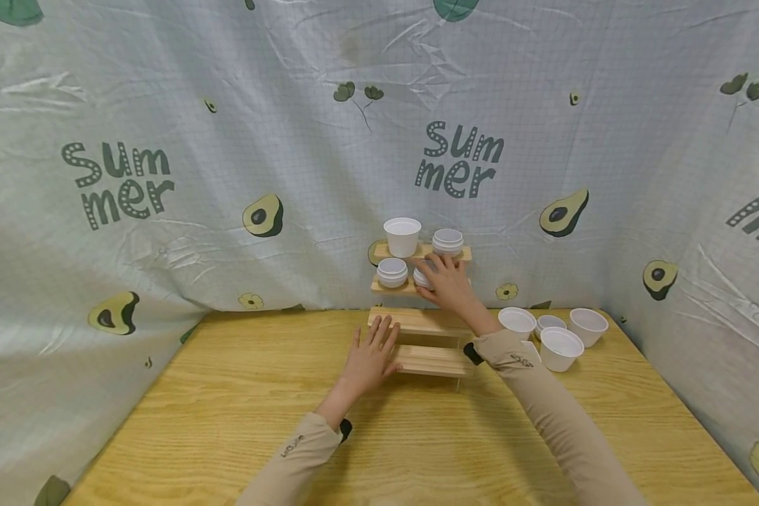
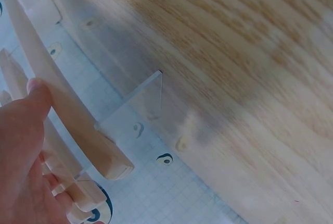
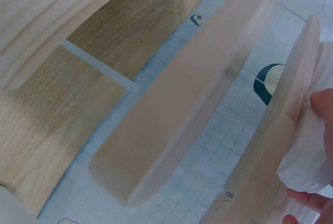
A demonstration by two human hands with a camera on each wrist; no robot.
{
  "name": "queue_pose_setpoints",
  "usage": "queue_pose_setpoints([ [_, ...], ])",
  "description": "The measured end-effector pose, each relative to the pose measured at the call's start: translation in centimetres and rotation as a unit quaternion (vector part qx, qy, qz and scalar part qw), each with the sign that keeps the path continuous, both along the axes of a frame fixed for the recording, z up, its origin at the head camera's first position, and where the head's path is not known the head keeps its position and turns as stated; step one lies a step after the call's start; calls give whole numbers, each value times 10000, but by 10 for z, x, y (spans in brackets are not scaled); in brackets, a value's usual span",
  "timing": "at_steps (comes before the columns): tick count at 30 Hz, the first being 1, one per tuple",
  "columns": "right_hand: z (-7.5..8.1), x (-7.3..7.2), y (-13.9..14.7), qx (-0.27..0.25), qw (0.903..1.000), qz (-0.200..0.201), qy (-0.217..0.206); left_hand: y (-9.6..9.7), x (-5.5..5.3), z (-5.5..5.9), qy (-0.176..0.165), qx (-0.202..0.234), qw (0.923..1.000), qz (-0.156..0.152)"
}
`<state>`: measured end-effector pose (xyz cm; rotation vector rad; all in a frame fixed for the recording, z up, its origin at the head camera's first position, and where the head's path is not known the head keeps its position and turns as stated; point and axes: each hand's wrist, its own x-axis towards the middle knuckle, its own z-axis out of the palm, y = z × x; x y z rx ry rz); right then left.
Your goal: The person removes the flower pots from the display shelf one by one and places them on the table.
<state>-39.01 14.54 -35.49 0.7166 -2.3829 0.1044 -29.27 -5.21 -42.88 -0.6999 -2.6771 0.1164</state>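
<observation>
A stepped wooden display stand [image 1: 433, 360] with clear supports stands towards the back of the table. My left hand [image 1: 369, 358] rests on the left end of its lower steps with fingers spread; its thumb [image 2: 37, 89] touches a plank. With my right hand [image 1: 450, 287] I grip a small white ribbed jar [image 3: 304, 153] at the third step, partly hidden by my fingers in the head view. Left of it on the same step sits a matching jar [image 1: 392, 273]. The top step bears a taller white cup [image 1: 402, 237] and another ribbed jar [image 1: 448, 242].
Right of the stand, several white containers are grouped on the wooden table [image 1: 259, 393], among them a cup [image 1: 560, 349], a farther cup [image 1: 588, 327] and a low ribbed jar [image 1: 550, 325]. A printed curtain [image 1: 316, 176] hangs close behind the stand.
</observation>
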Motion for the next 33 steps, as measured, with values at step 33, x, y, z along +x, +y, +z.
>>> queue_pose_setpoints([
  [33,-5,23,15,-34,9962,410,770,0,5,4,296,32,9995,-38],
])
